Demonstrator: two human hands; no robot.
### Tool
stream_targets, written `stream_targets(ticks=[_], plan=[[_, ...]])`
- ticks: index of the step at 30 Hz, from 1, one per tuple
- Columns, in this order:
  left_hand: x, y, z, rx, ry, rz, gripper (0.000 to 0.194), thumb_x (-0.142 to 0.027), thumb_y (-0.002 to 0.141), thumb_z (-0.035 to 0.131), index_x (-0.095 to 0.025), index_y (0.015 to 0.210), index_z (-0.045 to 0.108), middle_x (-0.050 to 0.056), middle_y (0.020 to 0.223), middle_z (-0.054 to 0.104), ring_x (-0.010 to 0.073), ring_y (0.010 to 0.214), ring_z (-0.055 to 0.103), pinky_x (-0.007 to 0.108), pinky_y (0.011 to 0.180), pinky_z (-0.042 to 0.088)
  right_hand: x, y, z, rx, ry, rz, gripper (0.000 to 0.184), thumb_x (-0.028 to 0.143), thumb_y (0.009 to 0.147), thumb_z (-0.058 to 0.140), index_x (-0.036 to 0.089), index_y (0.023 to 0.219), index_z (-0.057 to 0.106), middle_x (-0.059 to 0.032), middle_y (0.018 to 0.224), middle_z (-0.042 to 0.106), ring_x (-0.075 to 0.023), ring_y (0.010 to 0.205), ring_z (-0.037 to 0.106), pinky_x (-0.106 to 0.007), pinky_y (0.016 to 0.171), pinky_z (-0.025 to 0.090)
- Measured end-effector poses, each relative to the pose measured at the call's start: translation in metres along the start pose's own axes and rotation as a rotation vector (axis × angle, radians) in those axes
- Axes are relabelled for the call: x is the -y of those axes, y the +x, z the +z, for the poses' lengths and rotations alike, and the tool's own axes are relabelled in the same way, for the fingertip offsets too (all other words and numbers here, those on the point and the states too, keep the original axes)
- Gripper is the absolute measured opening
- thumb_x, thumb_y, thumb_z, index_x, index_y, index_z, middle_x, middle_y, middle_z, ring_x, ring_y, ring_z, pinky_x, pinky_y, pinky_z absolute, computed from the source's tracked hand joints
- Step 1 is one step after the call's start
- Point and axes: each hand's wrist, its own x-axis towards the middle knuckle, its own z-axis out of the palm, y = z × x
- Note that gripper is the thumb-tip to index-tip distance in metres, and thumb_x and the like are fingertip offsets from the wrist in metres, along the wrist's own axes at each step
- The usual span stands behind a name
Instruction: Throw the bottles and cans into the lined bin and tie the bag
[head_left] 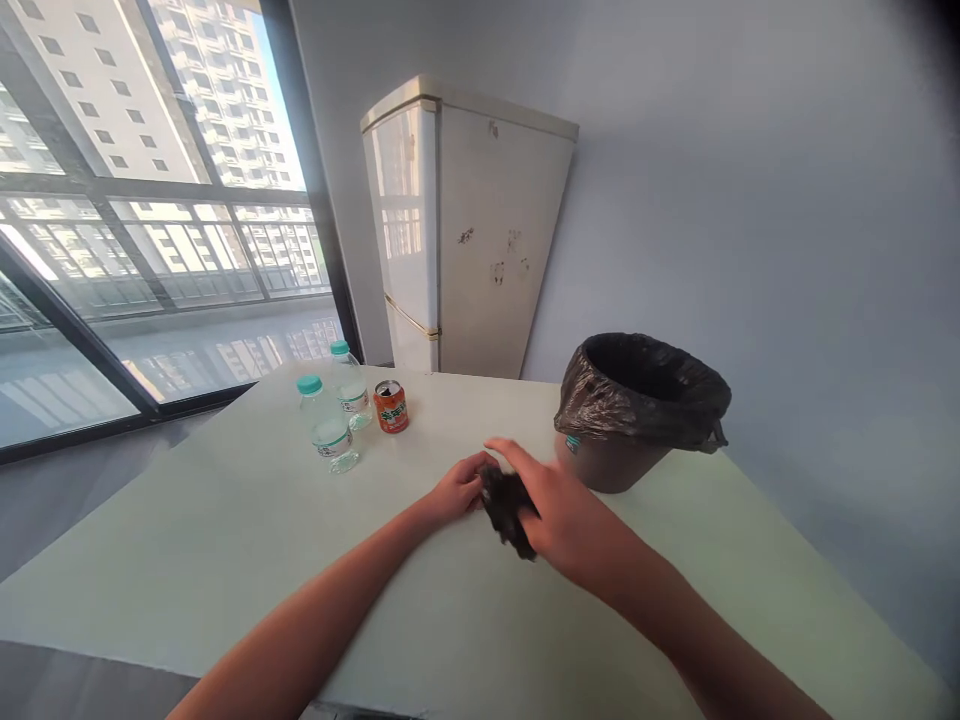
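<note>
A crumpled black plastic bag (507, 508) is between my two hands, low over the middle of the table. My right hand (559, 510) grips it from the right, with the index finger stretched out over the top. At the bag's left edge, my left hand (461, 487) has its fingers curled against it; the fingertips are partly hidden. Just beyond my right hand stands a trash bin (622, 470), lined with a black bag (637, 400) folded over its rim.
Two clear bottles with teal caps, a nearer bottle (326, 430) and a farther bottle (349, 385), stand left beside an orange soda can (391, 407). All rest on the pale table (225, 560). Behind it are a white fridge (495, 200) and a wall; glass doors (165, 250) are at left.
</note>
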Motion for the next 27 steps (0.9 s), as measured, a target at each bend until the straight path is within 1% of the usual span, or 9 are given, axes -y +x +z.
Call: stream_targets(ticks=[3, 7, 10, 12, 16, 18, 23, 25, 27], plan=[[-0.005, -0.002, 0.001, 0.067, 0.263, 0.050, 0.027, -0.043, 0.097, 0.064, -0.016, 0.097, 0.060, -0.002, 0.080, 0.057, 0.0059, 0.053, 0.042, 0.022, 0.047, 0.026, -0.062, -0.047, 0.001, 0.032, -0.202, 0.128, 0.073, 0.001, 0.072, 0.047, 0.031, 0.135, 0.068, -0.0055, 0.090, 0.079, -0.0217, 0.070, 0.071, -0.027, 0.062, 0.049], [-0.009, -0.002, 0.001, 0.145, 0.519, 0.003, 0.028, -0.045, 0.096, 0.060, -0.017, 0.097, 0.060, -0.005, 0.070, 0.049, 0.0088, 0.057, 0.039, 0.022, 0.052, 0.030, -0.198, -0.134, -0.010, -0.190, -0.580, 0.532, 0.063, 0.003, 0.075, 0.040, 0.026, 0.119, 0.078, -0.0085, 0.128, 0.076, -0.0292, 0.093, 0.078, -0.035, 0.070, 0.057], [-0.010, 0.000, 0.001, 0.156, 0.620, 0.007, 0.027, -0.044, 0.096, 0.059, -0.017, 0.098, 0.061, -0.005, 0.064, 0.045, 0.0106, 0.059, 0.038, 0.023, 0.056, 0.031, -0.282, -0.195, -0.008, -0.364, -0.715, 0.568, 0.064, 0.013, 0.082, 0.038, 0.012, 0.139, 0.068, -0.0164, 0.150, 0.061, -0.0373, 0.125, 0.068, -0.050, 0.099, 0.058], [-0.010, 0.001, 0.001, 0.153, 0.636, 0.008, 0.026, -0.043, 0.096, 0.058, -0.017, 0.097, 0.060, -0.005, 0.064, 0.045, 0.0108, 0.060, 0.038, 0.024, 0.057, 0.031, -0.310, -0.218, 0.007, -0.311, -0.637, 0.538, 0.065, 0.022, 0.086, 0.038, 0.007, 0.145, 0.063, -0.0188, 0.151, 0.060, -0.0384, 0.134, 0.062, -0.054, 0.111, 0.052], [-0.010, 0.002, 0.000, 0.170, 0.648, 0.021, 0.026, -0.043, 0.095, 0.058, -0.017, 0.097, 0.061, -0.005, 0.065, 0.045, 0.0109, 0.060, 0.037, 0.024, 0.057, 0.030, -0.315, -0.228, 0.043, -0.249, -0.579, 0.549, 0.082, 0.064, 0.097, 0.040, 0.017, 0.164, 0.040, -0.0123, 0.171, 0.033, -0.0444, 0.158, 0.029, -0.072, 0.122, 0.031], [-0.010, 0.002, -0.001, 0.179, 0.641, 0.022, 0.029, -0.046, 0.095, 0.059, -0.017, 0.096, 0.061, -0.005, 0.065, 0.044, 0.0108, 0.060, 0.037, 0.024, 0.057, 0.030, -0.305, -0.225, 0.052, -0.253, -0.559, 0.555, 0.090, 0.073, 0.096, 0.040, 0.020, 0.168, 0.029, -0.0118, 0.174, 0.025, -0.0435, 0.160, 0.022, -0.074, 0.123, 0.025], [-0.011, 0.001, 0.000, 0.179, 0.620, 0.002, 0.035, -0.052, 0.095, 0.059, -0.017, 0.094, 0.061, -0.006, 0.063, 0.043, 0.0101, 0.058, 0.037, 0.023, 0.055, 0.030, -0.274, -0.220, 0.048, -0.436, -0.628, 0.516, 0.091, 0.067, 0.101, 0.032, 0.017, 0.171, 0.002, -0.0228, 0.164, 0.043, -0.0464, 0.157, 0.029, -0.087, 0.113, 0.023], [-0.012, 0.000, 0.001, 0.185, 0.610, 0.003, 0.038, -0.054, 0.095, 0.060, -0.017, 0.093, 0.061, -0.006, 0.062, 0.044, 0.0098, 0.058, 0.037, 0.023, 0.055, 0.030, -0.257, -0.216, 0.038, -0.527, -0.721, 0.415, 0.084, 0.063, 0.103, 0.034, 0.022, 0.170, 0.008, -0.0219, 0.158, 0.051, -0.0500, 0.153, 0.035, -0.091, 0.108, 0.022], [-0.013, -0.001, 0.003, 0.189, 0.592, 0.011, 0.040, -0.056, 0.094, 0.061, -0.016, 0.091, 0.061, -0.005, 0.063, 0.046, 0.0098, 0.058, 0.039, 0.023, 0.055, 0.032, -0.238, -0.209, 0.023, -0.654, -0.784, 0.272, 0.072, 0.056, 0.103, 0.043, 0.025, 0.166, 0.027, -0.0197, 0.146, 0.062, -0.0497, 0.142, 0.051, -0.085, 0.107, 0.034]])
